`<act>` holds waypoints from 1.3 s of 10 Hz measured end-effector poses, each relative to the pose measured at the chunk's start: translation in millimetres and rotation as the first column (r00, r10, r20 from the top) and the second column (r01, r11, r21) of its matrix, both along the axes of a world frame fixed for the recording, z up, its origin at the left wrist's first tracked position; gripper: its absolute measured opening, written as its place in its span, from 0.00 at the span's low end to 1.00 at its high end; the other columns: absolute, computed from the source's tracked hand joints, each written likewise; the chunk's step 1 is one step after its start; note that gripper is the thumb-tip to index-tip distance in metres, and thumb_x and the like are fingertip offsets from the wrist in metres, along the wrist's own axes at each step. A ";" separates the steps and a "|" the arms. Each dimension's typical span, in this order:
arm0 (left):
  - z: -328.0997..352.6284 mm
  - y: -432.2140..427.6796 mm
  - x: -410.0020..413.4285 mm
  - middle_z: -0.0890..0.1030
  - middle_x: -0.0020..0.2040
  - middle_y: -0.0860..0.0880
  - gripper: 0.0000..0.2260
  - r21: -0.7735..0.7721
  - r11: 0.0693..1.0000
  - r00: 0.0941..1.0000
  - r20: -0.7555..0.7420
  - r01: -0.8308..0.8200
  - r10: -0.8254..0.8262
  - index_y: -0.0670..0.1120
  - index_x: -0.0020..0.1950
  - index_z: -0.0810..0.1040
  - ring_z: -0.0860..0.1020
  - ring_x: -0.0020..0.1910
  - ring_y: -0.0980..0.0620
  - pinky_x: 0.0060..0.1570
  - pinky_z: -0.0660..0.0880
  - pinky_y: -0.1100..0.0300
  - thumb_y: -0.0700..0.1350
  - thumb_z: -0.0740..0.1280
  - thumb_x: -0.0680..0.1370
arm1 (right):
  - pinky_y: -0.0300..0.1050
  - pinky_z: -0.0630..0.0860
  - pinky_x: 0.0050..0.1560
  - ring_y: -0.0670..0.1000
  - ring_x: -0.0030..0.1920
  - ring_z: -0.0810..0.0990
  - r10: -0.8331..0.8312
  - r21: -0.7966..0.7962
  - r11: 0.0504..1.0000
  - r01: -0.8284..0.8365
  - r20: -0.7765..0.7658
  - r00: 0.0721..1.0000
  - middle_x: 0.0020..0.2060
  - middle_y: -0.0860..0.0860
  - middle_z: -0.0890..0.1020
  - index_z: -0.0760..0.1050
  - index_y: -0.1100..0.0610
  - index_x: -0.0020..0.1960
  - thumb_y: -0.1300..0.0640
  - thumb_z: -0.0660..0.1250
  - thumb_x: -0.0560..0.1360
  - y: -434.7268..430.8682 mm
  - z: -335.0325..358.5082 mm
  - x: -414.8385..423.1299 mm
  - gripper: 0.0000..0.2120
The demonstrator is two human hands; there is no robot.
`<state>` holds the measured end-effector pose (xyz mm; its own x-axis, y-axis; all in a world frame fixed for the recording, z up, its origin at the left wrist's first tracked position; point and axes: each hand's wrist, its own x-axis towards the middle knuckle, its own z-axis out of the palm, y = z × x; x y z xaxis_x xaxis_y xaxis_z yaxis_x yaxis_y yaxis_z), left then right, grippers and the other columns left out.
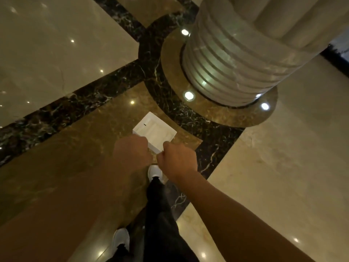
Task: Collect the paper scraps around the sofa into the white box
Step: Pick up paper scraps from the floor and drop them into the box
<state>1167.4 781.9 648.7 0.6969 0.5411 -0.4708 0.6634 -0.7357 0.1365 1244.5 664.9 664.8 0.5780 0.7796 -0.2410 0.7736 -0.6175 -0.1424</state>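
Note:
A small white box [154, 130] is held out in front of me above the polished floor, its open top facing up. My left hand [132, 151] grips its near left corner. My right hand [177, 161] grips its near right edge. Both fists are closed around the box's rim. The inside looks pale, and I cannot tell whether paper lies in it. No loose paper scraps and no sofa are in view.
A thick ribbed marble column [236, 59] rises just ahead on the right, ringed by floor lights [188, 95]. Glossy beige tiles with dark marble bands [90, 99] spread around. My legs in dark trousers and white shoes [155, 171] are below the box.

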 end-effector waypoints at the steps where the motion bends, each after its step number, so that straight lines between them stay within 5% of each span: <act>1: -96.8 43.7 66.6 0.73 0.35 0.51 0.11 0.045 0.999 0.999 0.028 -0.026 0.025 0.49 0.42 0.76 0.73 0.35 0.50 0.34 0.69 0.57 0.56 0.62 0.72 | 0.44 0.74 0.33 0.48 0.30 0.71 -0.021 0.017 1.000 0.022 -0.045 0.999 0.30 0.47 0.71 0.68 0.51 0.40 0.46 0.58 0.78 60.6 -108.4 69.0 0.11; 2: -219.4 85.0 137.3 0.79 0.43 0.48 0.13 -0.072 0.996 0.999 -0.030 -0.044 0.042 0.48 0.48 0.78 0.78 0.41 0.47 0.37 0.73 0.56 0.56 0.61 0.74 | 0.43 0.68 0.33 0.49 0.30 0.70 -0.082 -0.031 0.996 0.079 -0.107 0.991 0.29 0.46 0.65 0.65 0.51 0.40 0.46 0.58 0.78 109.3 -237.8 132.1 0.11; 4: -435.6 131.8 204.0 0.78 0.49 0.47 0.14 -0.020 0.999 0.999 0.020 -0.028 0.028 0.48 0.54 0.76 0.77 0.48 0.49 0.44 0.71 0.57 0.55 0.61 0.77 | 0.48 0.76 0.41 0.53 0.42 0.78 -0.173 -0.140 0.980 0.143 -0.235 0.957 0.42 0.51 0.77 0.73 0.54 0.50 0.45 0.58 0.78 156.6 -436.8 211.2 0.12; 5: -502.8 147.0 225.2 0.73 0.42 0.48 0.09 -0.118 0.987 0.989 0.095 -0.104 0.116 0.46 0.47 0.72 0.76 0.44 0.48 0.40 0.68 0.57 0.52 0.62 0.77 | 0.52 0.77 0.45 0.55 0.47 0.78 -0.201 -0.163 0.974 0.160 -0.277 0.940 0.46 0.53 0.77 0.73 0.55 0.52 0.48 0.60 0.77 176.2 -504.4 237.5 0.11; 6: -538.8 157.0 238.6 0.75 0.46 0.45 0.14 -0.110 0.989 0.982 0.149 -0.098 0.114 0.46 0.54 0.71 0.76 0.47 0.46 0.42 0.73 0.54 0.53 0.66 0.75 | 0.51 0.75 0.48 0.57 0.54 0.76 -0.215 -0.168 0.973 0.160 -0.396 0.893 0.53 0.53 0.74 0.71 0.55 0.60 0.50 0.65 0.76 189.8 -541.4 254.1 0.16; 7: -556.4 168.5 239.3 0.71 0.66 0.42 0.35 -0.076 0.991 0.992 0.045 -0.114 0.117 0.45 0.71 0.60 0.70 0.65 0.41 0.61 0.69 0.45 0.61 0.68 0.72 | 0.59 0.69 0.63 0.63 0.69 0.64 -0.303 -0.323 0.932 0.163 -0.450 0.840 0.73 0.55 0.57 0.52 0.48 0.76 0.43 0.71 0.71 193.6 -555.2 267.8 0.40; 8: -560.7 172.6 222.6 0.60 0.75 0.41 0.43 -0.075 0.985 0.988 -0.035 -0.154 0.152 0.45 0.76 0.51 0.60 0.74 0.39 0.71 0.60 0.43 0.65 0.66 0.71 | 0.60 0.69 0.66 0.64 0.71 0.61 -0.339 -0.383 0.909 0.163 -0.455 0.823 0.75 0.55 0.54 0.45 0.48 0.77 0.46 0.70 0.72 188.7 -552.8 279.0 0.44; 10: -487.4 167.5 174.2 0.66 0.71 0.42 0.37 -0.034 0.976 0.976 -0.005 -0.217 0.217 0.48 0.73 0.57 0.66 0.69 0.39 0.63 0.67 0.44 0.66 0.64 0.72 | 0.57 0.71 0.63 0.60 0.69 0.66 -0.249 -0.281 0.951 0.133 -0.432 0.867 0.72 0.56 0.61 0.49 0.52 0.77 0.47 0.65 0.75 188.4 -485.9 256.8 0.37; 11: -415.1 155.8 140.2 0.73 0.63 0.44 0.26 -0.039 0.949 0.945 0.085 -0.313 0.315 0.48 0.66 0.65 0.71 0.62 0.42 0.57 0.71 0.45 0.58 0.63 0.73 | 0.55 0.72 0.57 0.60 0.66 0.69 -0.148 -0.194 0.978 0.077 -0.385 0.911 0.69 0.56 0.65 0.52 0.53 0.76 0.48 0.65 0.76 184.9 -424.9 222.7 0.34; 13: -229.0 72.6 25.9 0.73 0.60 0.42 0.22 0.034 0.948 0.932 0.197 -0.316 0.304 0.45 0.64 0.70 0.72 0.58 0.40 0.54 0.71 0.46 0.54 0.65 0.74 | 0.58 0.71 0.59 0.60 0.66 0.69 0.031 -0.002 0.999 -0.033 -0.312 0.950 0.70 0.57 0.66 0.55 0.53 0.75 0.43 0.64 0.75 126.5 -257.1 88.2 0.34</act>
